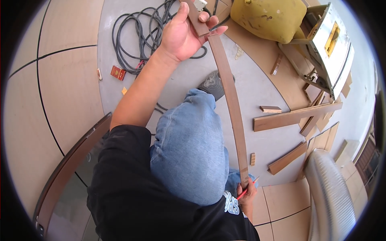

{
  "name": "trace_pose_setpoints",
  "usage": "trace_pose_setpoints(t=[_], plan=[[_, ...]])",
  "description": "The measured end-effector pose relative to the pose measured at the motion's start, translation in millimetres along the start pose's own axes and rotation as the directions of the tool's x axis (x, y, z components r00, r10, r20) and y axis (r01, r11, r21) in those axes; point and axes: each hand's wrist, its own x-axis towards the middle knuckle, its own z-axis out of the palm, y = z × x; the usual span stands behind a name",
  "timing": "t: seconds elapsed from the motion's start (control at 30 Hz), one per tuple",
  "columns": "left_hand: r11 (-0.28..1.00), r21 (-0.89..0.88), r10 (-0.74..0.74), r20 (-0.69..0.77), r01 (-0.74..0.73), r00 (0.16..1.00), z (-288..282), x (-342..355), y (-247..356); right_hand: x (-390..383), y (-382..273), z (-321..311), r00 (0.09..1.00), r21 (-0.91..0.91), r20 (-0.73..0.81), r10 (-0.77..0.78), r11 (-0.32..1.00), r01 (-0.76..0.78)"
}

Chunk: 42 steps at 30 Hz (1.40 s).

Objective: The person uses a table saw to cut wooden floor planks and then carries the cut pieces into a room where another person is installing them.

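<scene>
A long, narrow brown wooden strip (229, 92) runs from the upper middle down past my bent knee. At its far end, my left hand (179, 38) is closed, palm up, around a shorter brown wooden piece (198, 20) that meets or overlaps the strip's end. My right hand (248, 193) grips the strip's near end low on the right. A red pencil (241, 195) is also held there, pointing up and to the right. Part of the right hand is hidden behind my shirt.
A coiled black cable (138, 38) and a red packet (118, 72) lie left. A yellow bag (267, 18) sits beside a white saw-like machine (331, 44). Brown board offcuts (287, 158) and a longer plank (277, 121) lie right, near a silvery ribbed roll (327, 188). A brown-edged panel (66, 172) stands left.
</scene>
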Motion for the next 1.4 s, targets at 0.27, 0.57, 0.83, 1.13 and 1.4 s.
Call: trace_pose_setpoints(t=[0.27, 0.57, 0.83, 1.13, 1.4], plan=[[1.000, -0.003, -0.028, 0.028, 0.028, 0.999, 8.4, -0.7, -6.4, -5.6, 4.1, 4.0, 0.996, -0.045, -0.010, -0.088, 0.995, 0.088], [0.998, 0.061, -0.032, 0.076, 0.027, 0.997, 25.6, 5.3, -10.2, -17.4, 0.6, 8.3, 0.991, -0.036, -0.027, -0.131, 0.991, 0.130], [0.999, -0.003, -0.035, 0.117, 0.036, 0.992, 51.0, 9.4, -11.9, -29.8, 8.5, 17.8, 0.976, -0.077, -0.080, -0.201, 0.978, 0.195], [0.998, 0.046, -0.036, 0.086, 0.032, 0.996, 58.5, 5.2, -8.7, -31.7, 21.2, 24.7, 0.973, -0.070, -0.115, -0.201, 0.978, 0.194], [0.998, 0.052, -0.038, 0.146, 0.031, 0.989, 73.5, 8.9, -13.8, -30.6, 26.3, 24.4, 0.965, -0.067, -0.155, -0.212, 0.977, 0.204]])
